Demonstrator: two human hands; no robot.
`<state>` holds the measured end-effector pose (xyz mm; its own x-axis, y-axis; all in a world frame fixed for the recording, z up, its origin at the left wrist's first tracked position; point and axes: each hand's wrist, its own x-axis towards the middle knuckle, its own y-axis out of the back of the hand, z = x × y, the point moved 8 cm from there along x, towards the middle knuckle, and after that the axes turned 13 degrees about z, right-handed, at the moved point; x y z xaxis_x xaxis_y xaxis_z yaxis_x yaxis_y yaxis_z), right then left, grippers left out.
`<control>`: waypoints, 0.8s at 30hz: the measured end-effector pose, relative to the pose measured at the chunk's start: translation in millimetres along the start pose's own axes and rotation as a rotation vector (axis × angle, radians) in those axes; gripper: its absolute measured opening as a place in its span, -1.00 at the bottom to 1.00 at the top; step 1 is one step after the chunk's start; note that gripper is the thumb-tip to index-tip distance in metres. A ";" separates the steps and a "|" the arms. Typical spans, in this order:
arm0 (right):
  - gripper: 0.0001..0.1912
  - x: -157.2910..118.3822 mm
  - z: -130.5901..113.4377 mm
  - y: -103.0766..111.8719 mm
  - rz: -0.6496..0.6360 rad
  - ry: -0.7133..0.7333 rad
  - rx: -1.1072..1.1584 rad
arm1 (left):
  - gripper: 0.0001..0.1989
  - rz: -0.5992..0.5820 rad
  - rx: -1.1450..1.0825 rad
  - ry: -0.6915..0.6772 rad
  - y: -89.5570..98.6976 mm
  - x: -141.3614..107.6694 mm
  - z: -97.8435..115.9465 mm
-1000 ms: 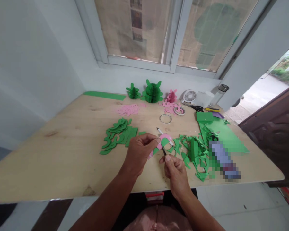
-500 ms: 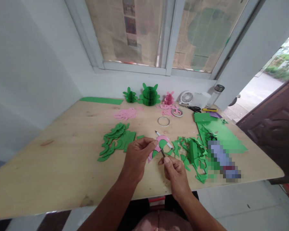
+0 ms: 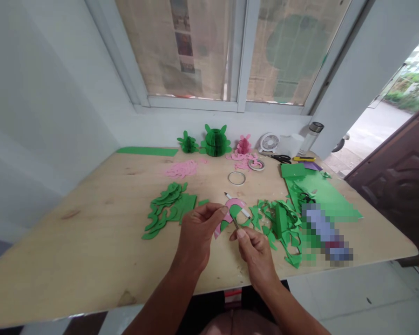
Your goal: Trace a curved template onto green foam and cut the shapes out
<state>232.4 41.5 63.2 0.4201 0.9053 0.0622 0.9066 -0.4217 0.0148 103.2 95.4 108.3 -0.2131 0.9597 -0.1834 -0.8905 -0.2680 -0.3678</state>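
Left hand (image 3: 196, 232) — fingertips (image 3: 224, 211) pinch pink paper (image 3: 233, 202), left edge (dark tool (image 3: 235, 223) beside).

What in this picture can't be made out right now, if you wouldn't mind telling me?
All in the head view:
Dark tool: its grip end is hidden by the right hand; its tip is too small to judge.
Pink-and-green paper: partly hidden by the left hand.
White pen: its middle is covered by that paper.
Bluish item: pixelated, so unidentifiable.
Brown door: cut off by the right edge.
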 end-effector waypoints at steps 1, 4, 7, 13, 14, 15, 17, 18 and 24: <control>-0.55 -0.1 -0.9 0.3 -0.002 0.000 -0.004 | -0.95 0.008 0.008 -0.002 0.1 -0.4 0.7; -0.54 0.1 -2.6 1.0 -0.009 -0.006 -0.013 | -0.95 0.030 0.040 -0.009 0.9 -1.3 2.6; -0.52 1.1 -2.2 0.8 -0.014 -0.007 -0.020 | -0.94 0.043 0.061 -0.011 1.9 -1.7 2.7; -0.51 -0.2 -1.7 1.1 -0.032 -0.008 0.001 | -0.94 0.048 0.069 -0.006 1.1 -5.5 1.9; -0.51 -1.3 -2.4 2.0 -0.037 -0.009 0.008 | -0.94 0.047 0.066 -0.002 0.4 -7.1 2.1; -0.51 -2.8 -3.5 3.2 -0.042 -0.009 0.014 | -0.93 0.047 0.062 0.003 -0.3 -9.3 2.5; -0.52 -6.2 -6.8 6.9 -0.043 -0.001 0.024 | -0.92 0.040 0.051 0.013 -2.1 -14.9 3.2; -0.51 -8.4 -8.7 9.0 -0.043 0.005 0.025 | -0.92 0.035 0.044 0.017 -2.9 -18.3 3.5; -0.50 -24.4 -16.3 20.7 -0.040 0.030 0.026 | -0.93 0.034 0.020 0.022 -3.0 -40.9 6.0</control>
<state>240.3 9.9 78.2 0.3822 0.9195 0.0922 0.9237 -0.3831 -0.0077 112.1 57.5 122.3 -0.2350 0.9479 -0.2153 -0.8908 -0.2986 -0.3425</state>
